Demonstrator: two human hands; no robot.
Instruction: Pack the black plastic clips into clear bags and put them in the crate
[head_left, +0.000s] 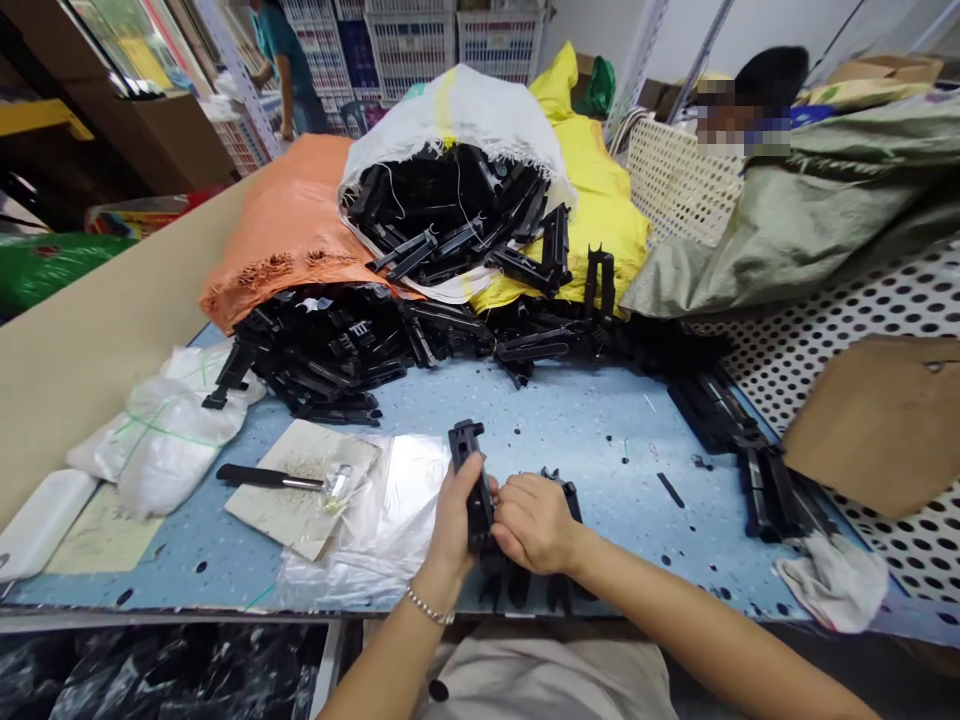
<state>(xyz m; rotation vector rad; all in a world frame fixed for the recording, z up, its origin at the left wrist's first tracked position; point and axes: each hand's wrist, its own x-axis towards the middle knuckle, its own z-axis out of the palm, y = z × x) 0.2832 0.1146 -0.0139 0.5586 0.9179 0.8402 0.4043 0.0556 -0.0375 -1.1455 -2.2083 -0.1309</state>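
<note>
Near the front edge of the blue tabletop (600,430), my left hand (454,510) grips a long black plastic part (470,470) that stands tilted upward. Close against its right side is my right hand (536,520), with fingers curled in; whatever they pinch is hidden. Behind and below that hand lie more black plastic parts (566,495). A hammer (274,478) with a black handle rests on a square board (300,440) to the left, its head over clear plastic bags (405,490).
Orange (292,200), white (465,100) and yellow (600,190) sacks spill black parts at the back. A white perforated crate (900,320) and a cloth glove (832,580) are on the right. Bundled plastic bags (165,430) lie left. Two other people are farther back.
</note>
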